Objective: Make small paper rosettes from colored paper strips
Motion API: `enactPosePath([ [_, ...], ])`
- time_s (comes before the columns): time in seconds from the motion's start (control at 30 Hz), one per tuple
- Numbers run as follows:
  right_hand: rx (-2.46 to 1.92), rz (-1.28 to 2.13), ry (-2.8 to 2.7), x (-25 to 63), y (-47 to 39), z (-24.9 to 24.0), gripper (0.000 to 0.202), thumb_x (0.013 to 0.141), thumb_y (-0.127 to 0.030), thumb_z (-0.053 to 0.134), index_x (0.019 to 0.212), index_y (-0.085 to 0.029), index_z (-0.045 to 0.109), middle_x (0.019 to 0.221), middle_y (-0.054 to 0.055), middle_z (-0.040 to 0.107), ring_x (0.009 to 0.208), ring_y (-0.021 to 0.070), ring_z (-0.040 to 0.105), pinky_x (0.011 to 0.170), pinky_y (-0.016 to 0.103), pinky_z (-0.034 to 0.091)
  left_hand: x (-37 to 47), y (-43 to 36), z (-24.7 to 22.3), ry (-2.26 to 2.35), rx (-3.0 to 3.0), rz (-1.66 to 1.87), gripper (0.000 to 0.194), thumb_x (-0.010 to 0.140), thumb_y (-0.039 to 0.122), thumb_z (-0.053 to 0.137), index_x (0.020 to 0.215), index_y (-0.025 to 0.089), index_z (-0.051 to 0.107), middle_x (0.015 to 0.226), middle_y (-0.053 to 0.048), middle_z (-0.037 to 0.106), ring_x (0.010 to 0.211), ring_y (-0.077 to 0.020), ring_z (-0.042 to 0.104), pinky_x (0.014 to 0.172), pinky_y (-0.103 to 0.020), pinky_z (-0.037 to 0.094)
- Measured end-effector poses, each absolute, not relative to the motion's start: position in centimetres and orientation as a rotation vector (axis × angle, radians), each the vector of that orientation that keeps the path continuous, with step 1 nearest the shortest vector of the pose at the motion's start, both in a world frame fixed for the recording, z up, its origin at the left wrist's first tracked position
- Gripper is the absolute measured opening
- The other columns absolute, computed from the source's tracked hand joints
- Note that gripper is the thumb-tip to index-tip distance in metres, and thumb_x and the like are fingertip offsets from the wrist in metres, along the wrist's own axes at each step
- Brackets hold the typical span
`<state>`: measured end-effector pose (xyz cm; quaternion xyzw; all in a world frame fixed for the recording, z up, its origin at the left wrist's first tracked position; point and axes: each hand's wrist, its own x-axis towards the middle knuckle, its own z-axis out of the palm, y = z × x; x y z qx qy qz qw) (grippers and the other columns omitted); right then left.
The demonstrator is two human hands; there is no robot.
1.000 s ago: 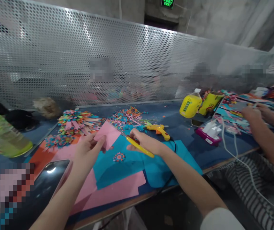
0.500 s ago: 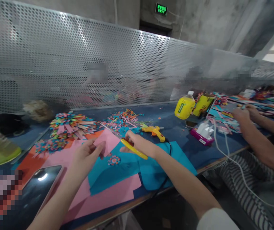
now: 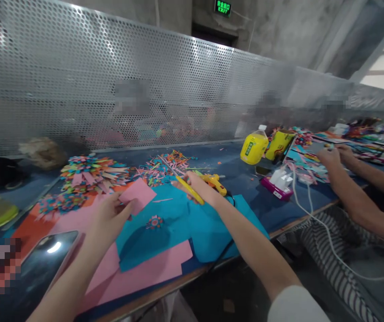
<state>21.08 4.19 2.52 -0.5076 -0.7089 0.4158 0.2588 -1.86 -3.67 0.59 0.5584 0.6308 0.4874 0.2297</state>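
My left hand (image 3: 113, 214) pinches a small piece of pink paper (image 3: 139, 195) by its lower left edge. In my right hand (image 3: 197, 187) is a pair of scissors with yellow handles (image 3: 192, 191); the blades point up and left, apart from the paper. A thin pink strip (image 3: 163, 200) lies on the blue paper (image 3: 172, 212) between my hands. Nearer to me on that sheet sits a small coiled paper flower (image 3: 154, 222). A yellow glue gun (image 3: 215, 182) lies just behind my right hand, partly hidden by it.
Fringed paper bundles (image 3: 91, 174) and a heap of cut strips (image 3: 165, 167) lie farther back. A phone (image 3: 49, 259) rests at left. Rightward stand a yellow bottle (image 3: 254, 146) and a purple power strip (image 3: 275, 188). A co-worker's arms (image 3: 356, 192) reach in, before a perforated metal screen (image 3: 178, 89).
The scissors have moved away from the pink paper, to the right and up. The left hand has shifted left with the paper. A thin pink strip now shows on the blue sheet.
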Motion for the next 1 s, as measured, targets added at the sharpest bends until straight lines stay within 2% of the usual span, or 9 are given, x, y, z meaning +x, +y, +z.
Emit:
enactPosePath([
  [0.07, -1.248, 1.460, -1.876, 19.4, 4.3, 1.8, 0.049, 0.076, -0.069, 0.033, 0.073, -0.021, 0.037, 0.053, -0.003, 0.045, 0.046, 0.0144, 0.052, 0.043, 0.026, 0.042, -1.9, -3.7, 0.8, 1.721, 1.593, 1.269, 0.024, 0.065, 0.039, 0.059, 0.076, 0.018, 0.053, 0.057, 0.002, 0.058, 0.044, -0.0158, 0.057, 0.042, -0.025, 0.042],
  [0.17, -0.994, 1.731, -1.716, 16.6, 4.7, 0.4, 0.046, 0.078, -0.066, 0.033, 0.072, -0.020, 0.037, 0.053, -0.003, 0.044, 0.050, 0.0163, 0.057, 0.046, 0.029, 0.046, -2.0, -3.8, 0.9, 1.722, 1.608, 1.288, 0.024, 0.068, 0.038, 0.056, 0.081, 0.018, 0.053, 0.056, 0.002, 0.057, 0.045, -0.0154, 0.056, 0.043, -0.024, 0.042],
  [0.27, -0.929, 1.580, -1.589, 14.9, 4.9, 0.0, 0.037, 0.078, -0.058, 0.044, 0.079, -0.023, 0.033, 0.061, -0.004, 0.046, 0.061, 0.0154, 0.060, 0.054, 0.028, 0.049, -2.0, -3.8, 0.9, 1.722, 1.583, 1.327, 0.024, 0.069, 0.038, 0.056, 0.081, 0.017, 0.053, 0.056, 0.003, 0.056, 0.044, -0.0147, 0.055, 0.043, -0.024, 0.041],
  [0.37, -0.844, 1.336, -1.522, 15.1, 4.3, 1.0, 0.042, 0.070, -0.050, 0.060, 0.084, -0.026, 0.029, 0.073, -0.005, 0.047, 0.073, 0.0124, 0.058, 0.063, 0.024, 0.048, -1.9, -3.8, 0.9, 1.679, 1.519, 1.380, 0.024, 0.067, 0.037, 0.059, 0.078, 0.018, 0.053, 0.052, 0.004, 0.054, 0.042, -0.0142, 0.054, 0.042, -0.024, 0.040],
  [0.4, -0.805, 1.226, -1.550, 15.4, 3.9, 1.4, 0.043, 0.068, -0.050, 0.062, 0.084, -0.026, 0.029, 0.073, -0.004, 0.046, 0.071, 0.0125, 0.057, 0.061, 0.024, 0.048, -1.9, -3.8, 0.9, 1.660, 1.489, 1.405, 0.024, 0.066, 0.037, 0.060, 0.078, 0.018, 0.053, 0.051, 0.005, 0.053, 0.042, -0.0141, 0.054, 0.042, -0.024, 0.040],
  [0.53, -0.731, 1.152, -1.693, 17.5, 2.5, 2.5, 0.037, 0.074, -0.052, 0.052, 0.085, -0.024, 0.030, 0.071, -0.004, 0.044, 0.059, 0.0104, 0.053, 0.056, 0.025, 0.046, -1.5, -4.2, 1.5, 1.551, 1.403, 1.477, 0.025, 0.063, 0.030, 0.064, 0.080, 0.017, 0.052, 0.050, 0.005, 0.055, 0.043, -0.0131, 0.054, 0.043, -0.023, 0.039],
  [0.67, -0.813, 1.219, -2.039, 19.6, 2.0, 2.7, 0.033, 0.076, -0.044, 0.054, 0.090, -0.024, 0.031, 0.072, -0.005, 0.042, 0.055, 0.0084, 0.046, 0.045, 0.020, 0.039, -1.2, -4.6, 2.4, 1.489, 1.325, 1.648, 0.024, 0.064, 0.027, 0.065, 0.084, 0.015, 0.056, 0.051, 0.005, 0.055, 0.045, -0.0102, 0.051, 0.045, -0.020, 0.038],
  [0.83, -0.832, 1.027, -2.340, 20.7, 1.6, 3.4, 0.026, 0.077, -0.038, 0.053, 0.088, -0.020, 0.039, 0.072, -0.003, 0.043, 0.062, 0.0096, 0.040, 0.054, 0.023, 0.035, -1.1, -4.8, 3.2, 1.408, 1.147, 1.937, 0.027, 0.064, 0.027, 0.066, 0.086, 0.015, 0.056, 0.055, 0.004, 0.057, 0.045, -0.0077, 0.048, 0.045, -0.019, 0.036],
  [1.0, -0.894, 1.037, -2.400, 20.2, 0.6, 3.9, 0.031, 0.076, -0.043, 0.054, 0.090, -0.021, 0.038, 0.076, -0.001, 0.044, 0.066, 0.0115, 0.040, 0.058, 0.025, 0.035, -1.0, -4.8, 3.2, 1.382, 1.176, 1.927, 0.026, 0.064, 0.027, 0.067, 0.085, 0.015, 0.056, 0.056, 0.004, 0.057, 0.046, -0.0072, 0.048, 0.045, -0.019, 0.037],
])
